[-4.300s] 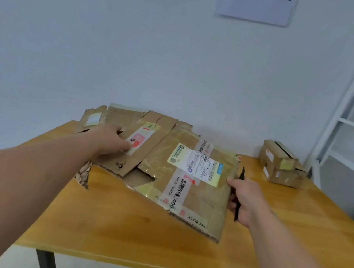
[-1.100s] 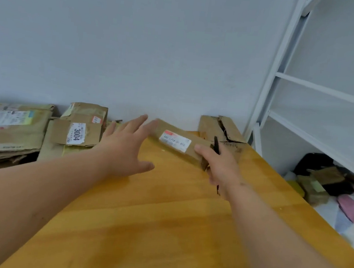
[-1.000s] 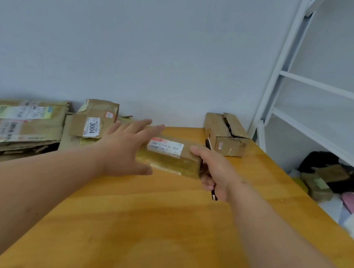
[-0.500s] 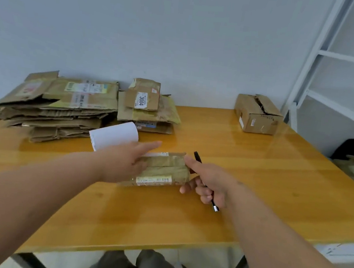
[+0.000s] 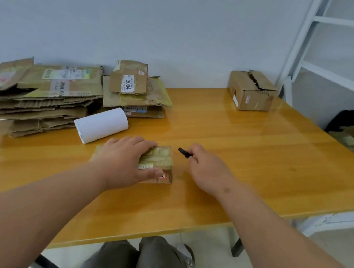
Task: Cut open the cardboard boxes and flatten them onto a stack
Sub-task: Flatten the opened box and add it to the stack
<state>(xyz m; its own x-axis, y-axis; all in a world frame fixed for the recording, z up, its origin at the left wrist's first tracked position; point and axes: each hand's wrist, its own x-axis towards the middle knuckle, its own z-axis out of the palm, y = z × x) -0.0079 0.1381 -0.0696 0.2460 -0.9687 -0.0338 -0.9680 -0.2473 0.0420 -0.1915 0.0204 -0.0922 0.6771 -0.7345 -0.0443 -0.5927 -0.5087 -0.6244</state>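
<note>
A small flat cardboard box (image 5: 159, 165) lies near the front middle of the wooden worktop (image 5: 246, 155), wrapped in glossy yellowish tape, with a white label strip and a red-marked sticker on its near side; their print is too small to read. The left hand (image 5: 124, 161) lies flat on top of it, fingers straight and thumb along the near edge. The right hand (image 5: 207, 170), just beside the box, has its fingers curled round a black cutter (image 5: 184, 152) whose tip points toward the box. Flattened cardboard sits in two stacks (image 5: 43, 96) at the back left; one label there reads "3004" (image 5: 128, 85). A torn-open box (image 5: 251, 90) stands at the back right.
</note>
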